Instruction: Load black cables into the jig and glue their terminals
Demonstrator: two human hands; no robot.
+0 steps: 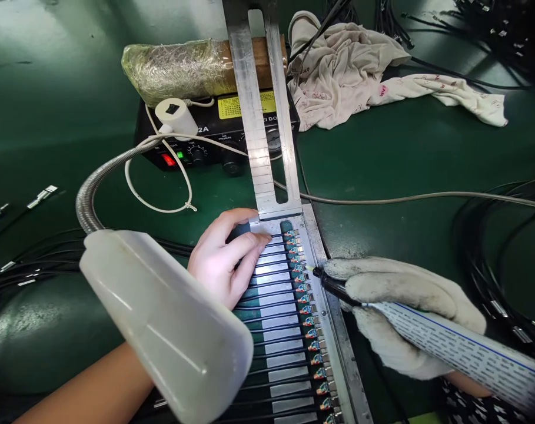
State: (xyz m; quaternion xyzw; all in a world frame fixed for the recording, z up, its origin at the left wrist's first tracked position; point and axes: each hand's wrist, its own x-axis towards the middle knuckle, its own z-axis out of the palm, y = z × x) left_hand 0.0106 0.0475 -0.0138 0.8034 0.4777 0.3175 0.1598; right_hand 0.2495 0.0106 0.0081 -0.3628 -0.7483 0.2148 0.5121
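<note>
A long metal fixture holds a row of several black cables side by side, each ending in a small connector with exposed coloured wires. My bare left hand rests at the fixture's far end, its thumb and fingertips closed on one of the first black cables. In a soiled white glove, my right hand grips a white squeeze tube printed with text. The tube's black nozzle points left, its pale tip close to the connectors; contact is hard to make out.
A white lamp head on a flexible neck hangs over my left forearm. Behind stands a black dispenser box, with a wrapped roll on top. The fixture's slotted metal lid stands raised. A rag and cable bundles lie right.
</note>
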